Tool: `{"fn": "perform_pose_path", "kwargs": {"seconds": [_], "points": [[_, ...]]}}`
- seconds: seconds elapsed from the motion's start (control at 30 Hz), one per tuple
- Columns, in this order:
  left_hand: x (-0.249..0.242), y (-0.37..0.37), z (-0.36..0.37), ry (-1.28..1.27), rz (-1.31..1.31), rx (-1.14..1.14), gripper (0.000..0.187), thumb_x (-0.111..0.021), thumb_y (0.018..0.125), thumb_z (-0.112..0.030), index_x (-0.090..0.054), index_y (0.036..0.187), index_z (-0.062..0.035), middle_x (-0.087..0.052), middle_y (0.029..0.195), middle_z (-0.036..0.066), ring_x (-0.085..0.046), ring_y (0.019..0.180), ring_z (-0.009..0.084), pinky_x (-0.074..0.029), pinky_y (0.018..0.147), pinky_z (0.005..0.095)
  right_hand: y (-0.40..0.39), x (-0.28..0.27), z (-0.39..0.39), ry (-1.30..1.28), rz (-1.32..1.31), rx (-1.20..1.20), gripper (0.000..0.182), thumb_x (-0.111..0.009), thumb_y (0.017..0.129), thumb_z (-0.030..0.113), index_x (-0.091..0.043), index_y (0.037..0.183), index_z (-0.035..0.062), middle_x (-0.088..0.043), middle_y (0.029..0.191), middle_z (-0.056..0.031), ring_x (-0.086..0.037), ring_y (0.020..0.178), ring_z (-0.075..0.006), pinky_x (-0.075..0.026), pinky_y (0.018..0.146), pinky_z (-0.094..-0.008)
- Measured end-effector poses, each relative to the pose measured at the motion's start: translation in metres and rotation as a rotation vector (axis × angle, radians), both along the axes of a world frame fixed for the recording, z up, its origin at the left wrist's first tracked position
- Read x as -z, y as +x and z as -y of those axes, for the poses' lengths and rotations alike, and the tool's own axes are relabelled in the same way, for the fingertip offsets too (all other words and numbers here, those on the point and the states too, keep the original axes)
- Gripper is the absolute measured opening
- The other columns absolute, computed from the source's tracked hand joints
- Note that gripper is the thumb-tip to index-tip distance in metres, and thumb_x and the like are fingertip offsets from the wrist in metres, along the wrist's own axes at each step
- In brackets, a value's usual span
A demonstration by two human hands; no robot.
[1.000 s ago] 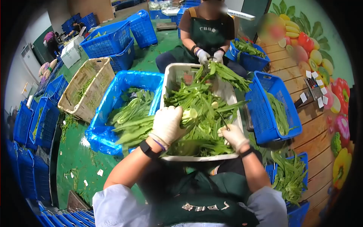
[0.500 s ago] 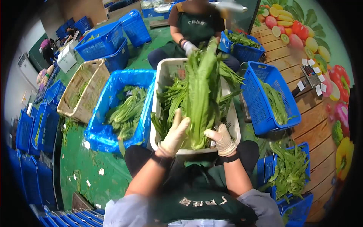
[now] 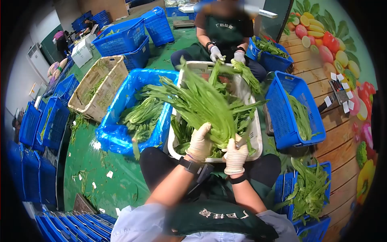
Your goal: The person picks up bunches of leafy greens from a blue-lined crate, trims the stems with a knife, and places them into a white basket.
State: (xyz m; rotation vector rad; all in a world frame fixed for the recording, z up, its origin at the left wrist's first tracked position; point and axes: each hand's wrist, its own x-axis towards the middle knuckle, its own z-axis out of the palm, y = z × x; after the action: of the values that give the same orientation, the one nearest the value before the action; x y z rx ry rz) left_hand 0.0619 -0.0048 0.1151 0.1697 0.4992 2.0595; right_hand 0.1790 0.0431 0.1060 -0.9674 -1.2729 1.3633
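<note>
A large bunch of leafy greens (image 3: pixel 205 109) is tilted to the upper left above the white crate (image 3: pixel 258 147). My left hand (image 3: pixel 199 144), in a pale glove, is closed round the left side of its lower end. My right hand (image 3: pixel 235 157), gloved too, is closed at the base of the bunch, with a small object, too small to name, by its fingers. More greens lie in the crate beneath. Across the crate a co-worker's gloved hands (image 3: pixel 216 54) hold other greens (image 3: pixel 246 76).
Left of the crate stands a blue-lined bin (image 3: pixel 105 135) with greens, then a beige crate (image 3: pixel 82 105). Blue crates with greens (image 3: pixel 288 117) stand to the right, another (image 3: pixel 308 189) at the lower right. Leaf scraps lie on the green floor (image 3: pixel 109 189).
The bunch has swung from upright to leaning left, and both my hands have closed on its lower end. The co-worker's hands have parted from it and hold other greens.
</note>
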Motion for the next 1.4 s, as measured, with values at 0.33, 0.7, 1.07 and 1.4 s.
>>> {"fn": "perform_pose_path", "kwargs": {"seconds": [0.33,0.7,1.07,1.4], "points": [[0.003,-0.020,0.023,-0.097,-0.282,0.035,0.034,-0.065,0.077,-0.011,-0.058,0.109,-0.0032,-0.064,0.093,0.004,-0.061,0.087,0.0174,-0.051,0.080,0.0337,0.022,-0.008,-0.034,-0.098,0.113,-0.232,0.058,-0.076,0.079,0.016,-0.052,0.130,0.0029,-0.059,0.108,-0.0040,-0.055,0.070,-0.0103,-0.046,0.051,-0.0223],[0.007,0.003,0.023,-0.072,-0.101,0.059,0.034,-0.060,0.080,-0.005,-0.058,0.114,-0.0021,-0.064,0.103,0.005,-0.060,0.097,0.0178,-0.047,0.091,0.0330,-0.010,-0.026,-0.041,-0.097,0.056,-0.389,0.014,-0.072,0.080,0.007,-0.059,0.083,0.0047,-0.056,0.074,0.0054,-0.047,0.064,-0.0035,-0.041,0.058,-0.0205],[-0.021,0.011,0.006,-0.386,-0.248,-0.162,0.029,-0.067,0.086,-0.020,-0.060,0.111,-0.0048,-0.061,0.102,0.001,-0.057,0.091,0.0125,-0.047,0.081,0.0298,-0.012,-0.025,-0.042,0.034,-0.013,-0.394,0.040,-0.078,0.079,0.023,-0.060,0.105,-0.0011,-0.063,0.090,-0.0030,-0.057,0.081,-0.0109,-0.049,0.072,-0.0263],[-0.004,0.014,0.006,-0.249,0.013,-0.211,0.025,-0.067,0.082,-0.006,-0.061,0.106,-0.0038,-0.063,0.102,0.004,-0.060,0.094,0.0168,-0.049,0.088,0.0333,-0.015,-0.030,-0.046,-0.267,-0.023,-0.255,0.016,-0.073,0.080,0.010,-0.057,0.080,0.0092,-0.056,0.073,0.0039,-0.049,0.061,-0.0063,-0.041,0.056,-0.0222]]}}
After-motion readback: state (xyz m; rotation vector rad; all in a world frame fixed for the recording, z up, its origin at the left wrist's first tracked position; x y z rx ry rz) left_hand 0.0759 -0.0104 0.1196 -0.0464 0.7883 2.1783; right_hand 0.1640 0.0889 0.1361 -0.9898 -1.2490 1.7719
